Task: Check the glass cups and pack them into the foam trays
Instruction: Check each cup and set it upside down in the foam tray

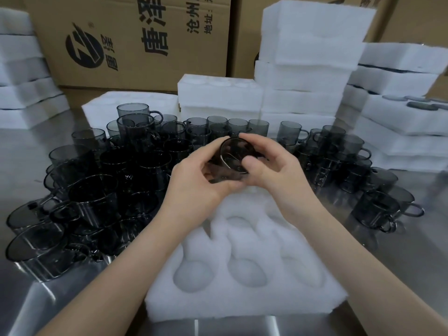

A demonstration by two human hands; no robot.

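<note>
A smoky grey glass cup [231, 157] is held tilted on its side above the far end of a white foam tray [244, 258]. My left hand [196, 180] grips it from below and the left. My right hand [271, 166] holds its right side, thumb on the rim. The tray lies in front of me on the metal table, and its round pockets that show hold nothing. Many more grey handled cups [101, 190] crowd the table to the left, and another group of cups [351, 163] stands to the right.
Stacks of white foam trays [308, 69] rise behind the cups, with more foam stacks at the left [21, 76] and right [400, 112]. Printed cardboard boxes [135, 37] wall off the back. Bare steel table [397, 267] shows at the near right.
</note>
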